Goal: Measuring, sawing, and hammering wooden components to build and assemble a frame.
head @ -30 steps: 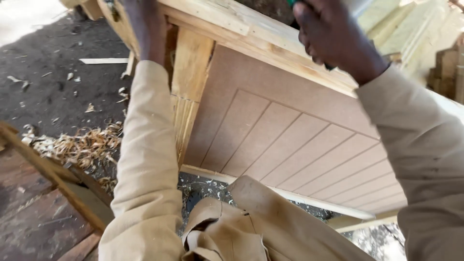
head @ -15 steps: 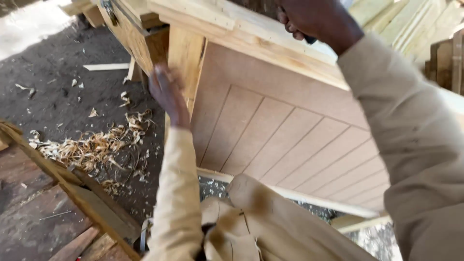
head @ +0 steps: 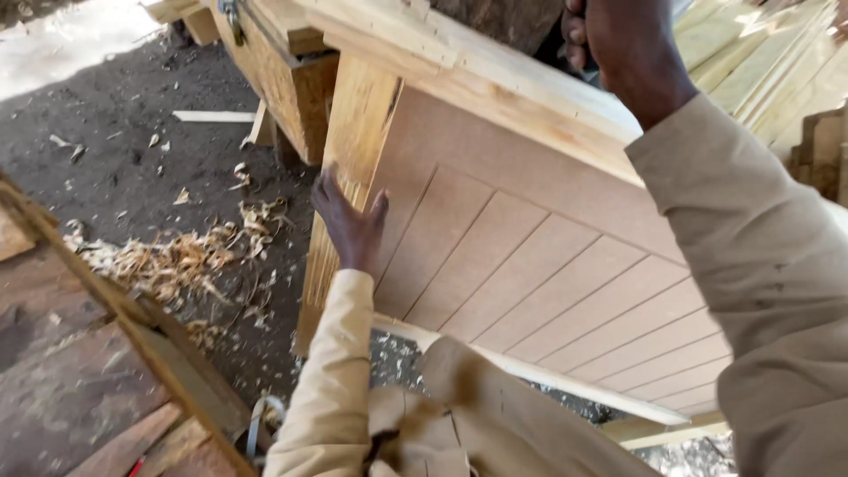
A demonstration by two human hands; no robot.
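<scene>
bracing the piece, your left hand (head: 352, 225) lies flat with fingers spread, fingertips on the pale, grainy upright leg (head: 340, 203) and thumb over the smooth brown grooved panel (head: 548, 283) just beside it. your right hand (head: 623, 44) curls its fingers over the top rail (head: 495, 88); whether they also grip something dark there, you cannot tell. the frame looks assembled and the panel already seated, the wood still raw and unfinished. curled shavings (head: 177, 261) lie on the dark ground well below your fingers.
</scene>
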